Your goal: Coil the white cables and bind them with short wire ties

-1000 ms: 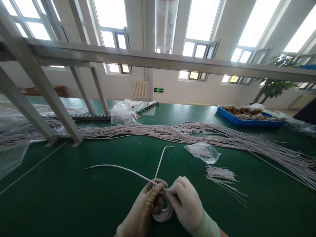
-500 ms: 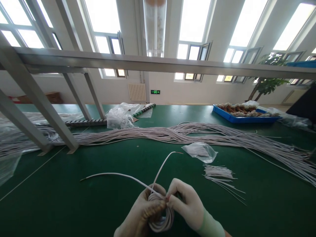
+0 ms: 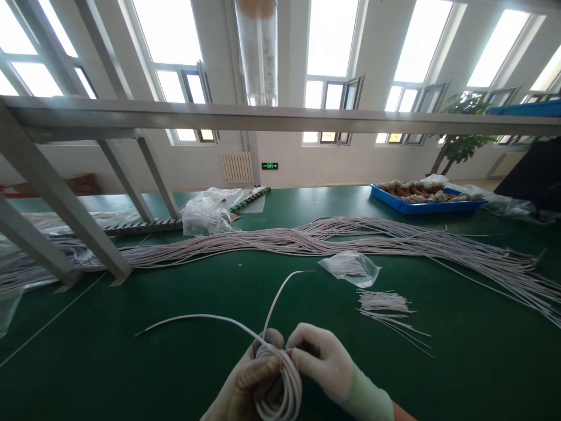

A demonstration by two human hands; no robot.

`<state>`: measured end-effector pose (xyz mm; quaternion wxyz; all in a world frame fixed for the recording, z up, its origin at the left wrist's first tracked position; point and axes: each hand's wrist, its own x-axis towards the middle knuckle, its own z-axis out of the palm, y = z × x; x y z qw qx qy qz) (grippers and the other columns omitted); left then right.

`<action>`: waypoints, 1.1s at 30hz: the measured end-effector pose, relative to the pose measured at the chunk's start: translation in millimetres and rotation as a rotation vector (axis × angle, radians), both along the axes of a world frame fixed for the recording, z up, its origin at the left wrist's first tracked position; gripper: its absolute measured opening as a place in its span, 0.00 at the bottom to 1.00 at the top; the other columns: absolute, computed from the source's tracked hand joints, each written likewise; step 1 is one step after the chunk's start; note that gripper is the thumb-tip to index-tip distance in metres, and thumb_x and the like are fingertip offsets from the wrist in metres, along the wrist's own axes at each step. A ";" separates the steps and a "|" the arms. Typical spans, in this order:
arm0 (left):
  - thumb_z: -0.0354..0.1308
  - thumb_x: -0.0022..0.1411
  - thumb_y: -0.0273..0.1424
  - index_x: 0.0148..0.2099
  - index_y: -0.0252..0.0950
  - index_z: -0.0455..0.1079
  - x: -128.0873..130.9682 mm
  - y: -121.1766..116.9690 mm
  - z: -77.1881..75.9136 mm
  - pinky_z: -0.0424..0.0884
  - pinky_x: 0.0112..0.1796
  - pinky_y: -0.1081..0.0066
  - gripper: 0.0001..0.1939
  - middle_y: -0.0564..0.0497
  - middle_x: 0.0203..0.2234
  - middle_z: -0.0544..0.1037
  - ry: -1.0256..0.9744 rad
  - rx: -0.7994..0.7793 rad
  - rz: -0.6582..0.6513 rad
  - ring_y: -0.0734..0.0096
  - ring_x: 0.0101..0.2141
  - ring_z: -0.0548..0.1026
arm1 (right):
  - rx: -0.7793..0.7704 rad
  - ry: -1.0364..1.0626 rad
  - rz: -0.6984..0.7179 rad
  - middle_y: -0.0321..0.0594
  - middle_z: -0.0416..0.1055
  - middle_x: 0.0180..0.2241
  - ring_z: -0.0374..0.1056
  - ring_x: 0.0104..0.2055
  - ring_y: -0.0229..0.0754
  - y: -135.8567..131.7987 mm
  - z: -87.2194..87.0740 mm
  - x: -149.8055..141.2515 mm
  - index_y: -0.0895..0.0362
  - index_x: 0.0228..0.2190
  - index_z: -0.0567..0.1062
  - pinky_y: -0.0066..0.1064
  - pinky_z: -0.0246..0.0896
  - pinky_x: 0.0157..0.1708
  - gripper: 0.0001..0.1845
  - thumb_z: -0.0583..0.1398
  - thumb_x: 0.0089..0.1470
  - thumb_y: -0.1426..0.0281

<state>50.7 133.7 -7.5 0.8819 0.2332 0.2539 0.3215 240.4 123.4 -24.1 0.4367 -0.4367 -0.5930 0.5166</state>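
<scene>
A coil of white cable (image 3: 289,389) is gripped in my gloved left hand (image 3: 249,380), whose thumb lies across the near side. Two loose cable ends rise from the coil: one reaches left over the table, the other bends up and right. Against the coil's upper right side, my gloved right hand (image 3: 322,362) is closed in a pinch on a thin white twist tie (image 3: 287,350), mostly hidden by the fingertips. More loose twist ties (image 3: 385,302) lie on the table to the right, beside a clear plastic bag (image 3: 350,269) with similar strips inside.
A long bundle of cables (image 3: 272,240) crosses the green table (image 3: 184,362). Behind it are crumpled plastic (image 3: 208,213) and a blue tray (image 3: 421,206) with brown and white bundles. Metal frame posts (image 3: 94,234) stand at left, and a rail (image 3: 280,120) spans above.
The view has shifted slightly. The coil and both hands have moved a little left, and the coil is turned somewhat. My right fingertips still pinch at its upper side.
</scene>
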 end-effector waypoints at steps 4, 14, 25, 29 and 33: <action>0.71 0.57 0.33 0.47 0.36 0.69 8.4 -1.1 0.4 0.71 0.37 0.70 0.18 0.52 0.32 0.77 -0.032 -0.060 0.016 0.69 0.33 0.77 | 0.047 -0.119 -0.117 0.36 0.69 0.28 0.65 0.29 0.42 0.6 -3.5 -2.6 0.56 0.30 0.74 0.33 0.64 0.30 0.05 0.61 0.57 0.70; 0.73 0.54 0.37 0.44 0.37 0.73 18.7 -1.4 -4.5 0.68 0.41 0.65 0.19 0.52 0.32 0.76 0.171 0.003 0.133 0.65 0.35 0.75 | 0.092 -0.143 -0.254 0.36 0.67 0.28 0.64 0.27 0.42 -0.9 -24.0 -10.5 0.54 0.31 0.71 0.32 0.62 0.27 0.06 0.56 0.60 0.67; 0.76 0.50 0.43 0.49 0.33 0.72 9.2 3.9 12.5 0.68 0.51 0.56 0.30 0.45 0.39 0.79 0.220 0.032 0.045 0.53 0.44 0.77 | 0.324 -0.335 -0.355 0.37 0.67 0.30 0.65 0.28 0.41 -5.0 -28.0 -10.2 0.53 0.32 0.69 0.30 0.65 0.27 0.07 0.53 0.61 0.72; 0.75 0.51 0.43 0.49 0.33 0.72 9.6 2.5 12.3 0.68 0.47 0.59 0.29 0.47 0.35 0.79 0.227 0.007 0.066 0.59 0.39 0.76 | 0.344 -0.352 -0.419 0.37 0.67 0.28 0.65 0.27 0.42 -4.2 -25.4 -12.6 0.52 0.30 0.68 0.31 0.65 0.26 0.07 0.53 0.61 0.72; 0.75 0.50 0.44 0.50 0.32 0.70 9.3 1.8 14.4 0.69 0.47 0.62 0.32 0.48 0.36 0.79 0.226 -0.029 0.109 0.62 0.38 0.75 | 0.313 -0.357 -0.412 0.37 0.67 0.27 0.65 0.26 0.42 -2.4 -23.4 -12.5 0.53 0.30 0.68 0.31 0.65 0.25 0.07 0.53 0.60 0.71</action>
